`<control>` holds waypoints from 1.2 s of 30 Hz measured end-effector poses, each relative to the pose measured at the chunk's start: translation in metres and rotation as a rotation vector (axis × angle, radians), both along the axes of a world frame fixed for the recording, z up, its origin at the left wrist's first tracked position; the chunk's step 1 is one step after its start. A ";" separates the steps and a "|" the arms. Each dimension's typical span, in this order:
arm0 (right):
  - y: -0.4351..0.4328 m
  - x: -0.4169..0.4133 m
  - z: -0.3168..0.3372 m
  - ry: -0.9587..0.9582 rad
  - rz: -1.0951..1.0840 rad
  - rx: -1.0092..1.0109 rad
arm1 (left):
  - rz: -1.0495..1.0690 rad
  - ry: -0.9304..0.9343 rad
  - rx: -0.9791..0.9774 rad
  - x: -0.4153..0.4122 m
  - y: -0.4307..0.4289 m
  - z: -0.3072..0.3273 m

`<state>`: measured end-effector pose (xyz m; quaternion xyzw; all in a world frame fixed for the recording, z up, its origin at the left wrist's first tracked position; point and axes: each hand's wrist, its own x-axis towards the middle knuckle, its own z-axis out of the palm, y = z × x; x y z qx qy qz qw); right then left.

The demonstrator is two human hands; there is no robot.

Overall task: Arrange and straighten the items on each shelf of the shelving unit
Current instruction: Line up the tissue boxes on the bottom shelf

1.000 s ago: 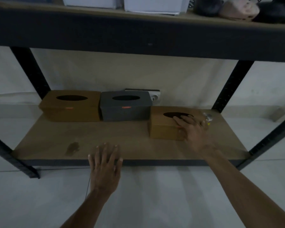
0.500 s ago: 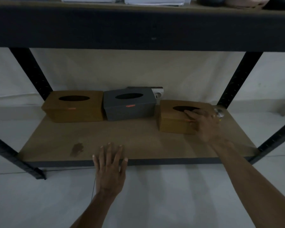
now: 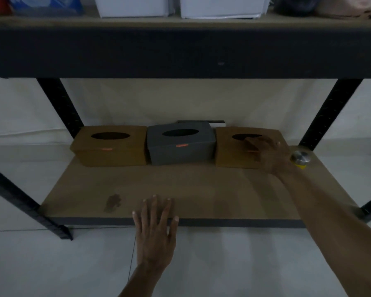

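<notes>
- On the lower shelf point(image 3: 180, 185) of the shelving unit, 3 tissue boxes stand in 1 row along the back edge: left brown box point(image 3: 109, 148), grey box point(image 3: 180, 146) in the middle, right brown box point(image 3: 231, 153).
- Over the near right corner of the right brown box lies the right hand point(image 3: 268, 153). Its fingers reach flat across the lid, tips at the oval slot. No finger curls round the box as far as I can see; thumb hidden. Reads as a flat-handed press, suited to sliding a light box rather than lifting it.
- At the shelf's front edge the left hand point(image 3: 154, 228) rests flat, fingers straight and spread, holding nothing. Likely a brace while the person leans in under the upper shelf point(image 3: 180, 21).
- Right brown box sits just beside the grey box; whether the 2 touch, cannot tell. Fronts of all 3 look roughly level; the grey box seems a little turned.
- Judgement: the step in hand is squaring the right brown box into the row. This shelf looks close to done.
- Metal-capped yellow object point(image 3: 300, 160) stands just right of the right wrist, near the rear right post point(image 3: 330, 116). A careless sweep of the wrist could knock it over, and it probably wants a proper place too.
- White plug strip point(image 3: 217, 123) shows behind the grey box, mostly hidden.
- Dark stain point(image 3: 113, 203) marks the board near the left hand.
- Upper shelf carries white boxes point(image 3: 133, 6); the rest up there is cut off by the frame.
</notes>
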<state>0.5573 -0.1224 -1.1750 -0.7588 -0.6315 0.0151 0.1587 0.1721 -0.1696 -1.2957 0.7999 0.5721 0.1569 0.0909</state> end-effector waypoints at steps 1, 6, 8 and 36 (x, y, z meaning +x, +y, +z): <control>0.003 -0.006 0.002 -0.032 0.028 -0.002 | 0.001 -0.007 -0.001 0.000 0.000 0.000; 0.046 -0.072 0.002 -0.143 0.155 0.033 | 0.005 -0.020 0.019 0.001 -0.001 0.001; 0.063 -0.099 -0.004 -0.173 0.186 0.016 | 0.005 -0.029 0.026 0.002 -0.001 0.001; 0.025 -0.020 -0.016 -0.013 -0.250 -0.223 | 0.017 -0.021 0.034 0.000 -0.002 0.000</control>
